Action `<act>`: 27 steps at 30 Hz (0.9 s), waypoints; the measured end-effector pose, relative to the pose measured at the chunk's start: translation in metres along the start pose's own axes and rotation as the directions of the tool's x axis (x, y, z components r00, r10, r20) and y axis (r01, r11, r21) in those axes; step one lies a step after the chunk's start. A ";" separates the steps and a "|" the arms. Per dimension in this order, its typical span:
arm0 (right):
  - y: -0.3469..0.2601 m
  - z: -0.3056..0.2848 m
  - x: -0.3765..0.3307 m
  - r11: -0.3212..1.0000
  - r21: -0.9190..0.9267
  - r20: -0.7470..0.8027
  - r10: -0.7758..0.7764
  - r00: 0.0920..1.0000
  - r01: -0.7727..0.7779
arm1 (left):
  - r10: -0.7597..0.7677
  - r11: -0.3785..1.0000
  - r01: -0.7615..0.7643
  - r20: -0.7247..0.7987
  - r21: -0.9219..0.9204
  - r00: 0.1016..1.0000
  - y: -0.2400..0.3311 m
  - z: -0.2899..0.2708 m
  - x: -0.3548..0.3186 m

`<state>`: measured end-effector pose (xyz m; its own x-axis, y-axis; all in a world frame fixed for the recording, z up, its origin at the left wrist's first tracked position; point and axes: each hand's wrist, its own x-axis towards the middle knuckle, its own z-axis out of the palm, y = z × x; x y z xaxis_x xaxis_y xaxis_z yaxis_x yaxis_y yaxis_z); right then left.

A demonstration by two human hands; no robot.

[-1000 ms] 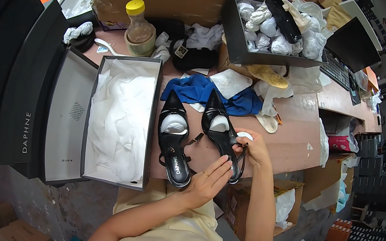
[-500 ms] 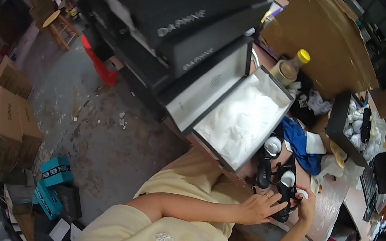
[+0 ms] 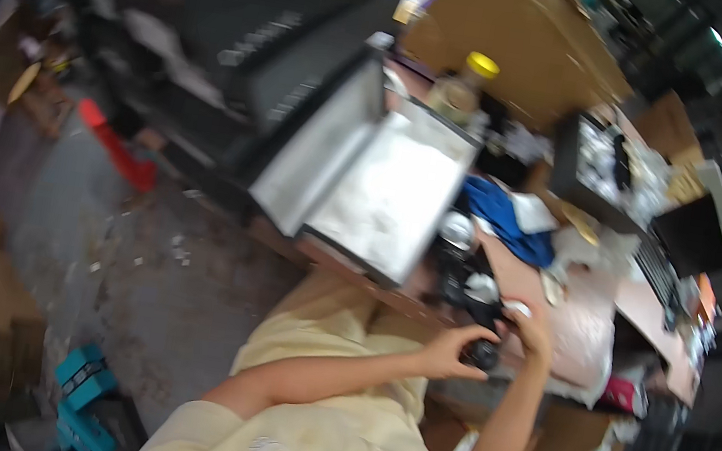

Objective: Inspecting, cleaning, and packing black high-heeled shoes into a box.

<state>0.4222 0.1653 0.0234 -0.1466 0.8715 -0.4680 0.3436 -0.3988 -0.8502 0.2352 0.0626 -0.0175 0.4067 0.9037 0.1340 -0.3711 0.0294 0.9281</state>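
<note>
The picture is blurred by head motion. Two black shoes with white lining lie side by side on the brown table (image 3: 580, 324). The left shoe (image 3: 452, 272) is free. My left hand (image 3: 452, 353) curls around the near end of the right black shoe (image 3: 481, 348) at the table's front edge. My right hand (image 3: 530, 330) grips the same shoe from the right side, close to a small white piece. To the left stands an open shoe box (image 3: 388, 197) lined with white paper, its lid (image 3: 310, 162) tipped up.
A blue cloth (image 3: 502, 217) lies behind the shoes, a yellow-lidded jar (image 3: 460, 91) further back. A black bin (image 3: 608, 164) of white stuffing stands at the right. Dark shoe boxes (image 3: 250, 32) are stacked at the left. A teal crate (image 3: 84, 394) and a red object (image 3: 115, 153) are on the floor.
The view has swung left and down toward the floor and become blurred. Both hands stay on the right black shoe at the table's front edge.
</note>
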 end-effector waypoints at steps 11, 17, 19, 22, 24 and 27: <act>0.011 -0.002 0.000 0.968 0.242 0.111 0.041 0.993 -0.067 | -0.094 0.977 0.086 0.037 0.194 0.995 0.011 -0.002 0.008; -0.029 0.009 -0.016 0.862 0.456 -0.135 -0.179 0.975 0.221 | -0.073 0.971 0.062 0.036 0.233 0.997 0.013 -0.001 0.010; -0.044 0.028 -0.028 0.919 0.330 0.022 -0.235 0.972 0.215 | -0.094 0.964 0.084 0.029 0.252 0.995 0.013 0.003 0.011; -0.052 0.040 -0.038 0.950 -0.067 0.219 -0.285 0.933 0.305 | -0.094 0.945 0.085 0.011 0.315 0.996 0.015 0.004 0.011; -0.044 0.043 -0.041 0.676 -0.551 0.251 -0.424 0.870 0.489 | -0.082 0.910 0.065 0.026 0.409 0.996 0.008 0.005 0.008; -0.030 0.051 -0.035 0.645 -0.697 -0.045 -0.476 0.878 0.313 | -0.075 0.901 0.053 0.035 0.430 0.997 0.004 0.006 0.008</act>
<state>0.3694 0.1322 0.0531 -0.2505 0.9681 0.0042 0.8223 0.2151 -0.5269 0.2422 0.0674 -0.0102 0.4626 0.8833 0.0758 0.0458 -0.1092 0.9930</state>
